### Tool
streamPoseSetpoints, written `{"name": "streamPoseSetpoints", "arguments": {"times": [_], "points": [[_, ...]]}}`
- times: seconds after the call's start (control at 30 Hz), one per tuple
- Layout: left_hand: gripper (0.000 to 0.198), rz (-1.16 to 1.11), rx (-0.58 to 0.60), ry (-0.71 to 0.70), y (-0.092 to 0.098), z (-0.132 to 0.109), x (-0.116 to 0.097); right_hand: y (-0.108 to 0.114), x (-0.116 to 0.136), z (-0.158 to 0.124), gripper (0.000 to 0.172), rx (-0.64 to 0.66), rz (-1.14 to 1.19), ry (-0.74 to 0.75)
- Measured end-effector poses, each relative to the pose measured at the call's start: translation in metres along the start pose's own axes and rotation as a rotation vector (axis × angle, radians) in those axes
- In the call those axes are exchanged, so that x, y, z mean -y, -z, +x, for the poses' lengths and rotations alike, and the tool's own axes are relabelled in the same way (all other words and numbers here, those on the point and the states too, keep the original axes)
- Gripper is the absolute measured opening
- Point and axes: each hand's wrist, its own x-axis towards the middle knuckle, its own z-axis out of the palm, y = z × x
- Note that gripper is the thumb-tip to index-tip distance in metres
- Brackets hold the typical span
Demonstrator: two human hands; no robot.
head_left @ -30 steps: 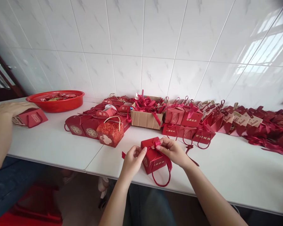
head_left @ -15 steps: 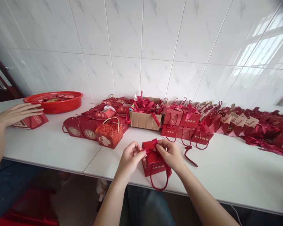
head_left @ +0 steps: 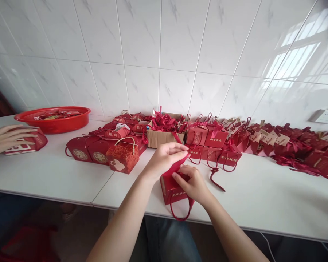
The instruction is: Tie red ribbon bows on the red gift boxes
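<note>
A small red gift box (head_left: 171, 187) with gold lettering stands near the table's front edge, its rope handle (head_left: 180, 218) hanging over that edge. Above the box, my left hand (head_left: 166, 158) pinches a red ribbon (head_left: 176, 165) and holds it raised and taut. My right hand (head_left: 192, 182) is closed at the top of the box, thumb and fingers on the lower part of the ribbon. The fingers partly hide where ribbon and box meet.
Behind stands a cardboard box (head_left: 161, 138) full of red ribbons. Red gift boxes (head_left: 98, 151) sit to the left, more (head_left: 215, 136) to the right. At far left, a co-worker's hand (head_left: 11, 138) rests on a red box beside a red basin (head_left: 62, 125).
My left hand has risen up and to the right, drawing the ribbon upward. My right hand has moved slightly lower on the box. The co-worker's hand and box have shifted left in view.
</note>
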Motion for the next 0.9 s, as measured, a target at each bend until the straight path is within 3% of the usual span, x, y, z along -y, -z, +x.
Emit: {"name": "streamPoseSetpoints", "arguments": {"times": [0.07, 0.13, 0.23, 0.37, 0.5, 0.6, 0.73, 0.9], "points": [[0.037, -0.018, 0.015, -0.007, -0.001, 0.008, 0.003, -0.003, -0.003, 0.001, 0.041, -0.036, 0.043, -0.068], [0.044, 0.014, -0.077, -0.013, 0.002, 0.010, 0.010, -0.006, -0.006, 0.001, 0.042, -0.043, 0.103, -0.139], [0.031, 0.163, -0.169, -0.007, 0.011, -0.001, 0.027, -0.006, -0.008, 0.002, 0.043, -0.032, 0.172, -0.200], [0.018, 0.382, -0.122, 0.017, 0.021, -0.020, 0.045, -0.005, -0.007, 0.001, 0.043, -0.034, 0.182, -0.211], [0.014, 0.450, -0.120, -0.036, 0.024, -0.026, 0.052, -0.010, -0.008, -0.001, 0.033, -0.134, 0.341, -0.275], [0.015, 0.437, -0.107, -0.047, 0.024, -0.027, 0.056, -0.015, -0.010, -0.002, 0.038, -0.220, 0.480, -0.317], [0.009, 0.418, -0.090, -0.066, 0.024, -0.030, 0.061, -0.017, -0.010, -0.001, 0.041, -0.252, 0.475, -0.291], [0.008, 0.417, -0.132, -0.145, 0.022, -0.031, 0.065, -0.016, -0.007, -0.001, 0.024, -0.227, 0.289, -0.219]]}}
